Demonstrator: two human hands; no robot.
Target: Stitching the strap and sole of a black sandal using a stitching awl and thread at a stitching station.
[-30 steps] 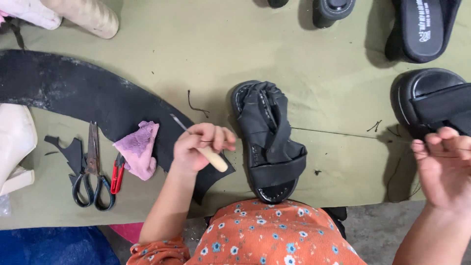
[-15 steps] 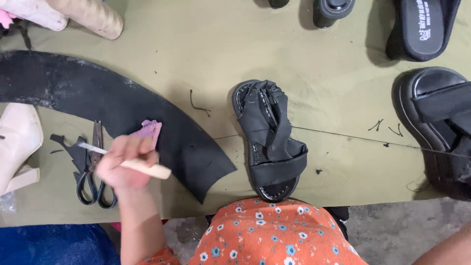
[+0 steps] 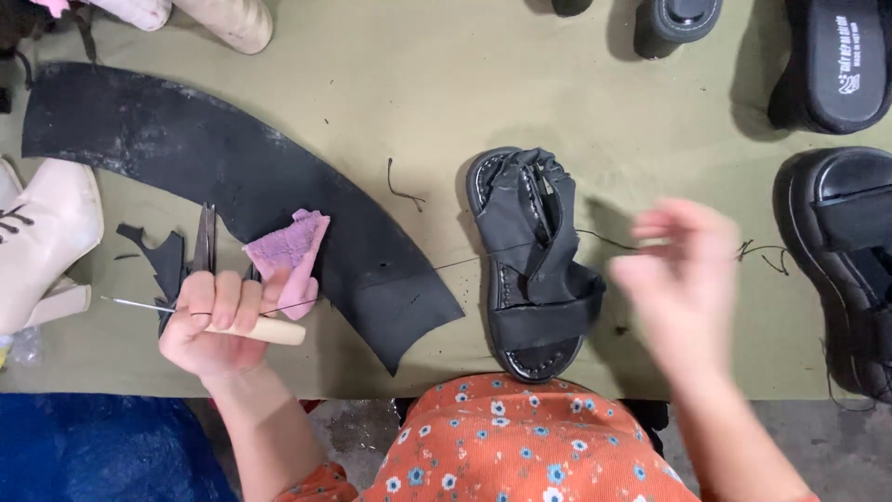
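Two bare hands are seen from the head view over the olive-covered table (image 3: 390,84). A wooden-handled awl (image 3: 243,325) is clasped in the closed left hand (image 3: 218,321) near the front edge, beside a pink cloth (image 3: 290,256). A thin thread (image 3: 437,270) runs to the black sandal (image 3: 536,265) mid-table. The right hand (image 3: 683,279) is blurred, fingers spread, nothing held.

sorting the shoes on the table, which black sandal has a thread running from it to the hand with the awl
The small black strappy sandal at table centre: thin thread runs from it to the left hand. The chunky black sandals at right lie apart.
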